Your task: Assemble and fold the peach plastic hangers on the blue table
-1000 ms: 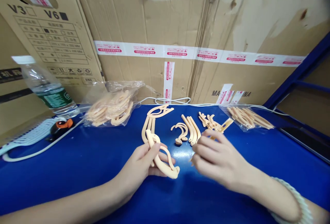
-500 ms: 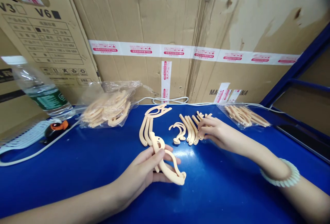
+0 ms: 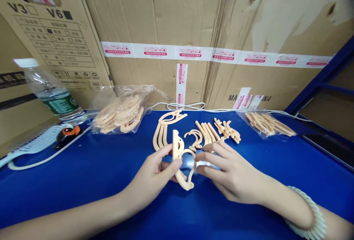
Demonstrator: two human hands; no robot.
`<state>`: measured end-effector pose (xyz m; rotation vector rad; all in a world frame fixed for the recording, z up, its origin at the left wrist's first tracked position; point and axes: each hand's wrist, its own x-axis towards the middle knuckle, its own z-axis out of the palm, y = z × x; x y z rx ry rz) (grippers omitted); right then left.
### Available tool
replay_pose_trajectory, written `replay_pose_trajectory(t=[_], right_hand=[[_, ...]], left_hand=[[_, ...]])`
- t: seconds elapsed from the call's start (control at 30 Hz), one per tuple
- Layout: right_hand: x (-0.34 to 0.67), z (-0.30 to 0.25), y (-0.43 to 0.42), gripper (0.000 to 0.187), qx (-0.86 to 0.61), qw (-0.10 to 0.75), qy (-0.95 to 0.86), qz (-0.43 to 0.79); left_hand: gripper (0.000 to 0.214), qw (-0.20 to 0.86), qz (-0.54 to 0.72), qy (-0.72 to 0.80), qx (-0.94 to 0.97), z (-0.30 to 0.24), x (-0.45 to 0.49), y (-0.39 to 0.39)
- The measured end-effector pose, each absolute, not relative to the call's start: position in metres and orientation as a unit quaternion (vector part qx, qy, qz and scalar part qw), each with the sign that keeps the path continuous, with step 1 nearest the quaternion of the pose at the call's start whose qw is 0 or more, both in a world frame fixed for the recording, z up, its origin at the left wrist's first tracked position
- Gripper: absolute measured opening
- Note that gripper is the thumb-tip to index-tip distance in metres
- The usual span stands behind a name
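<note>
Thumb and fingers of my left hand (image 3: 157, 171) pinched a cream looped piece (image 3: 176, 148), holding it tilted above the blue tabletop (image 3: 166, 218), in front of me near the middle. My right hand (image 3: 235, 170) was close on its other side, the fingers a little parted — whether their tips touched the piece's outer curve or stood just beside it, I could not tell, and that thumb was hidden.

Just beyond my hands lay three fanned strips (image 3: 160, 136) with a looped frame (image 3: 171, 118) at their far end, then some curved hooks (image 3: 197, 136), a row of slim strips (image 3: 206, 134) and a jumbled heap of small parts (image 3: 228, 131). Two clear bags of similar cream parts flanked them — a fuller bag (image 3: 121, 112) to the left, a flatter bag (image 3: 268, 124) to the right. Past the fuller bag, a water bottle (image 3: 59, 101) stood against the cardboard.
</note>
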<state>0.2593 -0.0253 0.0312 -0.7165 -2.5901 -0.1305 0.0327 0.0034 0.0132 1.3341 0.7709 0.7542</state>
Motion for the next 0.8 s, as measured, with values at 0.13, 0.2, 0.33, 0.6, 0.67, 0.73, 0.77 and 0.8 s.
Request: replay_pose_trajectory(t=[0.13, 0.2, 0.33, 0.6, 0.67, 0.73, 0.77, 0.8], right_hand=[[0.258, 0.031, -0.027, 0.035, -0.341, 0.340, -0.859, 0.174], [0.255, 0.030, -0.027, 0.033, -0.360, 0.367, -0.805, 0.297], [0.249, 0.023, -0.026, 0.019, -0.364, 0.437, -0.720, 0.398], [0.248, 0.012, -0.020, 0.018, -0.408, 0.547, -0.581, 0.444], [0.247, 0.010, -0.019, 0.026, -0.426, 0.519, -0.559, 0.486], [0.246, 0.009, -0.020, 0.030, -0.430, 0.464, -0.578, 0.516], [0.244, 0.010, -0.020, 0.031, -0.426, 0.434, -0.595, 0.525], [0.243, 0.010, -0.021, 0.033, -0.422, 0.409, -0.612, 0.529]], left_hand=[[0.028, 0.555, 0.332, 0.346, 0.680, 0.015, 0.029, 0.004], [0.024, 0.507, 0.317, 0.348, 0.722, 0.017, 0.028, 0.003], [0.021, 0.389, 0.311, 0.363, 0.788, 0.020, 0.026, 0.004], [0.027, 0.136, 0.305, 0.325, 0.885, 0.017, 0.020, 0.007], [0.035, 0.049, 0.304, 0.307, 0.901, 0.013, 0.021, 0.009], [0.038, -0.054, 0.289, 0.285, 0.912, 0.011, 0.022, 0.010], [0.037, -0.098, 0.278, 0.272, 0.916, 0.010, 0.023, 0.011], [0.036, -0.133, 0.267, 0.259, 0.919, 0.009, 0.024, 0.012]])
